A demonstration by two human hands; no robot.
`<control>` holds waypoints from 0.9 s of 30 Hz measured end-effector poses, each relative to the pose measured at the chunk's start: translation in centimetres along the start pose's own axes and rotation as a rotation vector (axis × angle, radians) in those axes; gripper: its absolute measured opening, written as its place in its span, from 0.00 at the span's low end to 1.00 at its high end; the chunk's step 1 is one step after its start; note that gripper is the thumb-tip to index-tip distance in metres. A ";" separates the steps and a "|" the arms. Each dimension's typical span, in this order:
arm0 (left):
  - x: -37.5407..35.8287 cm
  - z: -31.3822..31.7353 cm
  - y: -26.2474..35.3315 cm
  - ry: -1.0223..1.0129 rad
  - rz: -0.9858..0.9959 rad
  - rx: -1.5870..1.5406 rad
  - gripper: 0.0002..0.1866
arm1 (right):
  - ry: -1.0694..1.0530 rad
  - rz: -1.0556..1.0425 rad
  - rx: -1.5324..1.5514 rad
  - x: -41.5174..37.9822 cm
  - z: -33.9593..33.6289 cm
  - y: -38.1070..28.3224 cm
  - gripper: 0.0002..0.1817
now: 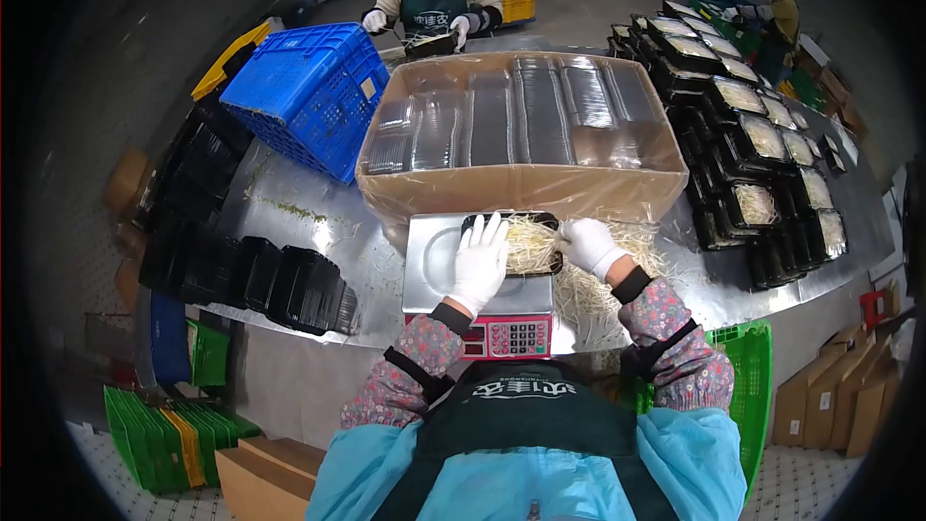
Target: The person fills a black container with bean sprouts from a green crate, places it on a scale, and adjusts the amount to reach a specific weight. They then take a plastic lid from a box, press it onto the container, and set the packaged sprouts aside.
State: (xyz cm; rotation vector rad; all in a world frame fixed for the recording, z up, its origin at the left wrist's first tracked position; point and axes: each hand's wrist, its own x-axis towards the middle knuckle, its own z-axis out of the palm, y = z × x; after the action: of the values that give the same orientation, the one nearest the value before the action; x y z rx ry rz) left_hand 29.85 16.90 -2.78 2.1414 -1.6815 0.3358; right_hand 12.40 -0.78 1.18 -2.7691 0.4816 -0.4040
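A black tray (475, 224) filled with bean sprouts (529, 243) rests on the steel plate (424, 275) of a red scale (518, 338). My gloved left hand (480, 260) lies over the tray's left part, fingers stretched out. At the tray's right edge, my gloved right hand (588, 246) is closed, its fingertips against the sprouts; whether it pinches some of them is too small to make out. A loose pile of sprouts (598, 304) lies on the steel table right of the scale, below my right hand.
Beyond the scale stands a carton (521, 188) of clear lids. A blue crate (304, 96) and stacked black trays (299, 285) are on the left, filled trays (762, 140) on the right. A co-worker (439, 5) holds a tray across the table; another person (779, 14) is farther right.
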 end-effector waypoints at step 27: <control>2.7 -3.8 0.1 -0.082 0.060 -0.142 0.42 | -0.086 0.017 0.100 2.0 -1.7 -1.8 0.68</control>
State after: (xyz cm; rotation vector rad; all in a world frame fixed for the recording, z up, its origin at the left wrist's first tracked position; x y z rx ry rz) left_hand 30.67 16.23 1.78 2.0295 -1.7622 0.1422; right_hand 14.16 -0.32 3.83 -2.6710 0.4513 -0.2961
